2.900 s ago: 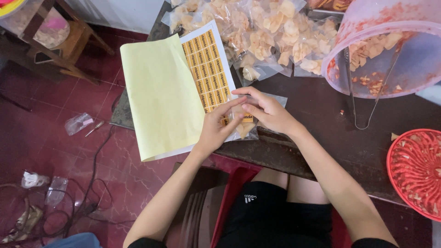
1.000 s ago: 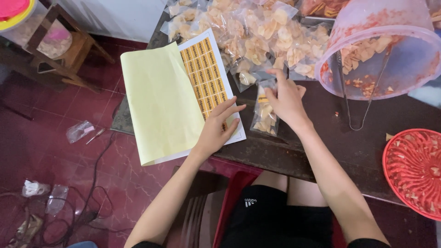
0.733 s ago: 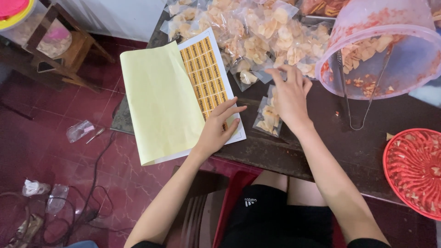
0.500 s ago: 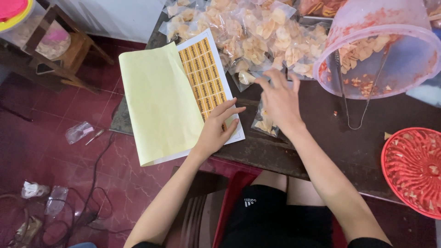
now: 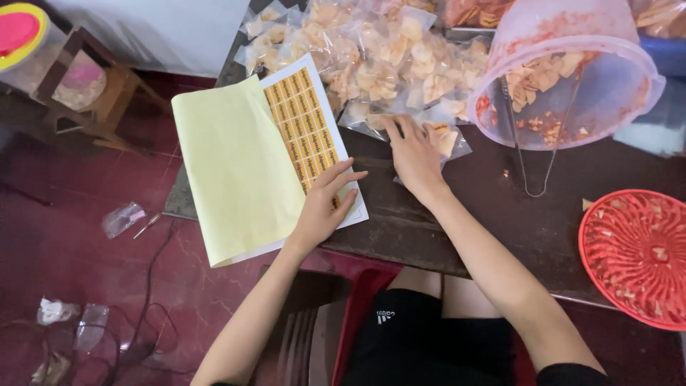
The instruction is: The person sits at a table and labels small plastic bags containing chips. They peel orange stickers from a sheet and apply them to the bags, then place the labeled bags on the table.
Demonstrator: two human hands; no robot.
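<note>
From the head camera, the left hand (image 5: pixel 323 207) lies flat on the sticker sheet (image 5: pixel 309 136), fingers released and spread over the lower rows of small orange stickers. The sheet sits at the near left edge of the dark counter (image 5: pixel 443 221), with its pale yellow backing page (image 5: pixel 232 168) folded out past the edge. The right hand (image 5: pixel 414 154) rests palm down on a clear bag of chips (image 5: pixel 446 139), fingers loosely extended on the plastic and not clenched around it. This bag lies at the front edge of a pile of bags (image 5: pixel 357 57) farther back on the counter. A pink tub (image 5: pixel 607 93) holding chips and wire tongs (image 5: pixel 529 150) stands to the right, and a red basket (image 5: pixel 636 250) sits at the near right corner.
</note>
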